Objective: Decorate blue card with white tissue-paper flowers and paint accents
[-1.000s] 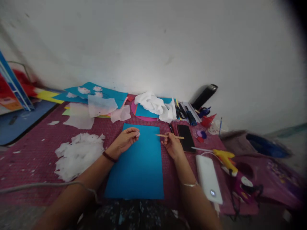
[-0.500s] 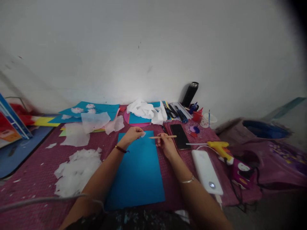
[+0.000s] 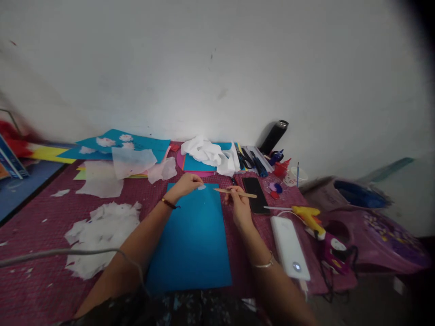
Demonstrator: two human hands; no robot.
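A blue sheet of paper [image 3: 192,244] lies in front of me on the maroon table cover. Over its far edge, my left hand [image 3: 189,183] pinches a small piece of white tissue paper [image 3: 201,187]. My right hand [image 3: 237,203] holds a thin wooden stick [image 3: 248,195], its pointed end toward the left hand; whether it is a pencil or a skewer I cannot tell. The stick's tip and the tissue piece are apart. A pile of torn white tissue pieces [image 3: 105,231] lies left of my left forearm.
Behind the sheet are crumpled white tissue [image 3: 207,151] and scissors [image 3: 245,159]. To the right lie a black phone [image 3: 255,194], a white power bank [image 3: 290,246] and a yellow and purple glue gun [image 3: 307,217]. A black bottle [image 3: 273,137] leans by the wall. A grey cable [image 3: 68,251] crosses the left side.
My view has shifted slightly. The tissue piece in my left hand now hangs lower against the blue sheet, and the stick in my right hand has tilted a little, its blunt end lower.
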